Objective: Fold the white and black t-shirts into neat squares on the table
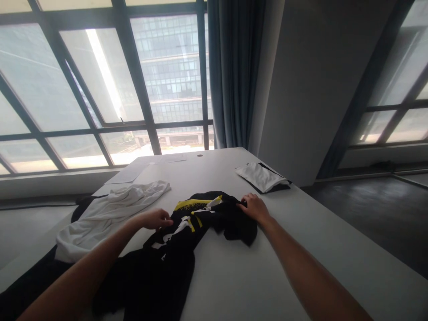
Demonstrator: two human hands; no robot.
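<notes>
A crumpled black garment (187,232) with yellow and white print lies across the middle of the white table (254,276). My right hand (254,207) rests on its far right edge, fingers pinching the black cloth. My left hand (156,219) is at the garment's left side with curled fingers touching the fabric; whether it grips the cloth is hard to tell. Both forearms reach in from the bottom of the view.
A rumpled white garment (110,211) lies to the left, over more dark cloth (30,281) at the table's left edge. A folded white-and-black garment (262,177) sits at the far right. Papers (129,173) lie near the window. The floor drops off to the right.
</notes>
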